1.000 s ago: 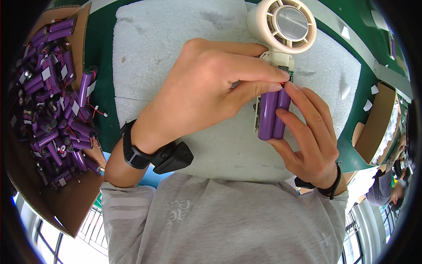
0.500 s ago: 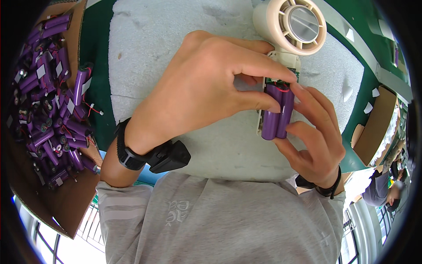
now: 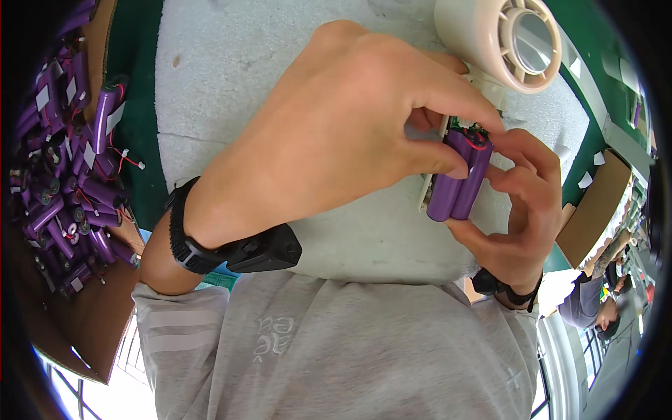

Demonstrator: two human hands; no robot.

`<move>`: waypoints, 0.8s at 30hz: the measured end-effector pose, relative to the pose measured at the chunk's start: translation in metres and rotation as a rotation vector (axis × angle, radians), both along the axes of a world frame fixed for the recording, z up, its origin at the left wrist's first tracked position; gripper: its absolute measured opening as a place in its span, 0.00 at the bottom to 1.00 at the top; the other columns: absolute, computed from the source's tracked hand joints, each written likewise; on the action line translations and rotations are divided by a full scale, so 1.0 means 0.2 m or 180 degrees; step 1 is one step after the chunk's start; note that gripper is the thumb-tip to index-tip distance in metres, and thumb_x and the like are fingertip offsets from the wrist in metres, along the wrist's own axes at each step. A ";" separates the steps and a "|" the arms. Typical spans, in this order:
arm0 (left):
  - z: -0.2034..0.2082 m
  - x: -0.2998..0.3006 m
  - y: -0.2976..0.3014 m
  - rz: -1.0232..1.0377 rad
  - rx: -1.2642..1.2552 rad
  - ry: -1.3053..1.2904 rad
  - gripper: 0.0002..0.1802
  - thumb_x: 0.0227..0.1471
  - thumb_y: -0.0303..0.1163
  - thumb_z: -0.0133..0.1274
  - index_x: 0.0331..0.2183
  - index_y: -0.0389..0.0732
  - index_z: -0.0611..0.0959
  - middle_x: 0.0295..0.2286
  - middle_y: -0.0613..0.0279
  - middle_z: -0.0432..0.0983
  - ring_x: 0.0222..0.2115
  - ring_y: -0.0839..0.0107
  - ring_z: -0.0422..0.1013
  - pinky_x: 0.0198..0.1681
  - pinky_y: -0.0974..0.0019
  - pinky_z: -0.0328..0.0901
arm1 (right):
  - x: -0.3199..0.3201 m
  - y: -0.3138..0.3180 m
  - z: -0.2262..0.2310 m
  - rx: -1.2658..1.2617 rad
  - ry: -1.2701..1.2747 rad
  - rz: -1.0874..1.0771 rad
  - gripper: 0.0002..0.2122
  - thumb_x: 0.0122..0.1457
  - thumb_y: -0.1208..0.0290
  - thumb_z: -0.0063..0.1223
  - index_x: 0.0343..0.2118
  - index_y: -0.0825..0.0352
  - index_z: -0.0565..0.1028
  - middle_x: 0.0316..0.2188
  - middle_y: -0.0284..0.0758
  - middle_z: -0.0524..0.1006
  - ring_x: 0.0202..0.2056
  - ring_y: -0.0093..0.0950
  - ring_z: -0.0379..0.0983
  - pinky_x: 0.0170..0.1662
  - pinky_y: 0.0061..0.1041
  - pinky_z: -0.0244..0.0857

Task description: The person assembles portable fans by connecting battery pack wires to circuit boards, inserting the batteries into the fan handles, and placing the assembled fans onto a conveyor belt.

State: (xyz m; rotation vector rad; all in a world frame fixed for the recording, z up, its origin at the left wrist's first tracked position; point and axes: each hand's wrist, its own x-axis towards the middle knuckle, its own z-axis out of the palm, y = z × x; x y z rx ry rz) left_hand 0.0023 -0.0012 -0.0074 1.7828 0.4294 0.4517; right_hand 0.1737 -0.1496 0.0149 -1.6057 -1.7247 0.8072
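A purple two-cell battery pack (image 3: 458,178) lies along the handle housing (image 3: 425,196) of a cream handheld fan (image 3: 477,38), whose round head points away from me. My left hand (image 3: 350,115) reaches across, its thumb pressing on the pack and its index finger by the green circuit board (image 3: 464,124) above the cells. Red wires (image 3: 477,138) loop over the pack's upper end. My right hand (image 3: 525,203) grips from the right, thumb at the pack's lower end, bent fingers along its upper right side. The fingers partly hide the board and housing.
A cardboard box (image 3: 84,336) at the left holds many purple battery packs (image 3: 59,189) with wires. White foam sheet (image 3: 224,70) covers the green table (image 3: 133,63). Another cardboard box (image 3: 595,203) stands at the right, near white paper scraps (image 3: 586,180). A person (image 3: 584,304) sits beyond.
The fan, pack and both hands have shifted right and tilted clockwise in view. My right index finger has bent more beside the wires. The left thumb stays on the pack.
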 end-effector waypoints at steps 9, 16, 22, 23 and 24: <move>0.01 0.01 -0.02 0.0077 -0.0028 -0.0228 0.20 0.33 0.16 0.65 0.35 0.36 0.84 0.33 0.58 0.81 0.31 0.70 0.78 0.37 0.72 0.74 | 0.02 0.01 -0.02 -0.0205 0.0083 -0.0014 0.33 0.31 0.83 0.72 0.43 0.66 0.65 0.51 0.43 0.59 0.52 0.35 0.64 0.47 0.32 0.74; 0.02 0.02 -0.03 0.0121 -0.0100 0.0101 0.20 0.33 0.14 0.63 0.36 0.35 0.84 0.34 0.57 0.80 0.30 0.70 0.78 0.36 0.71 0.74 | 0.00 0.01 -0.02 -0.0135 0.0127 -0.0204 0.38 0.29 0.81 0.73 0.49 0.67 0.65 0.50 0.42 0.59 0.49 0.32 0.66 0.47 0.31 0.74; 0.03 0.01 -0.01 0.0199 -0.0184 0.0050 0.21 0.34 0.15 0.64 0.37 0.36 0.84 0.35 0.55 0.81 0.30 0.69 0.78 0.35 0.72 0.73 | 0.00 0.04 0.00 0.0092 -0.0318 -0.0052 0.38 0.30 0.79 0.74 0.50 0.69 0.69 0.49 0.42 0.61 0.47 0.32 0.69 0.46 0.30 0.75; 0.04 0.01 -0.01 0.0139 -0.0174 0.0110 0.21 0.34 0.15 0.64 0.37 0.37 0.84 0.36 0.54 0.80 0.30 0.69 0.78 0.35 0.72 0.73 | 0.01 0.04 0.00 0.0120 -0.0362 0.0035 0.36 0.30 0.79 0.74 0.49 0.70 0.70 0.49 0.42 0.62 0.47 0.33 0.69 0.45 0.29 0.75; 0.04 0.01 0.00 0.0082 -0.0162 0.0165 0.22 0.34 0.15 0.64 0.37 0.37 0.84 0.36 0.53 0.80 0.30 0.69 0.78 0.35 0.72 0.73 | 0.02 0.04 0.01 0.0148 -0.0414 0.0124 0.35 0.30 0.79 0.74 0.48 0.71 0.71 0.48 0.42 0.62 0.47 0.34 0.69 0.44 0.29 0.76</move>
